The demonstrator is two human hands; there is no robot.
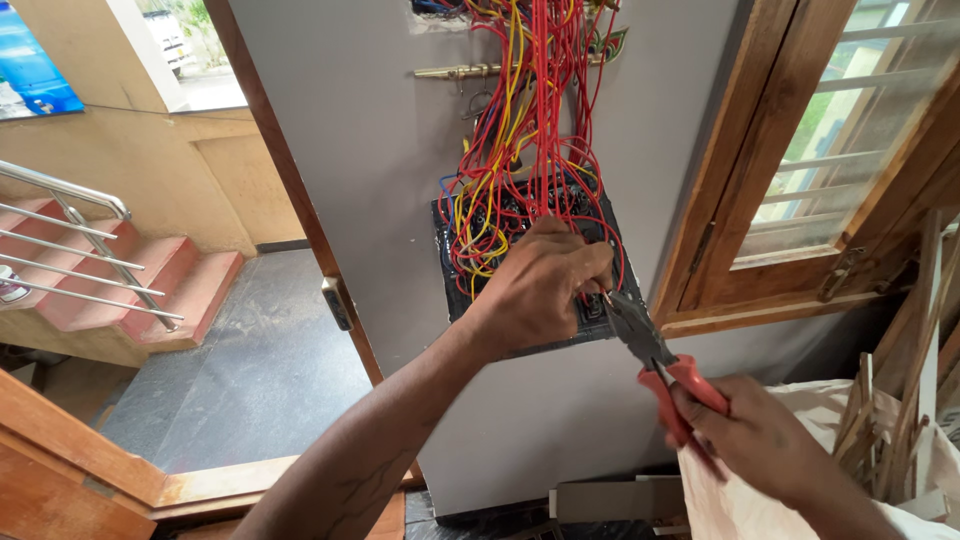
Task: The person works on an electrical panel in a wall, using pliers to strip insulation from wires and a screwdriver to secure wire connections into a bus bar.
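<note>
**Wires pinched at wall box, pliers brought in**

While the left hand was pressed against the dark recessed switch box set in the grey wall, its fingers were curled shut around something at the box's lower right, most likely one or a few of the wires, though exactly which strand could not be told because the knuckles hid it. That grip looked meant to steady the wire end and keep it clear of the tangle so the tool could reach it.

The right hand was closed round the red handles of the pliers, coming up from lower right. The pliers' dark nose pointed up-left and met the left fingertips just at the box edge; whether the nose was closed on a wire or slightly parted was too small to tell. Holding the tool low and angled kept the wrist out of the sightline to the box.

The bundle of red, yellow and blue wires hung down the wall from above and fanned into loops inside the box, slack left long, likely so each lead could be pulled out and worked.

A brass hook rail sat on the wall behind the bundle. A wooden window frame stood just right of the box. Scrap wood strips leaned at far right; red steps with a steel railing lay well apart at left.
</note>
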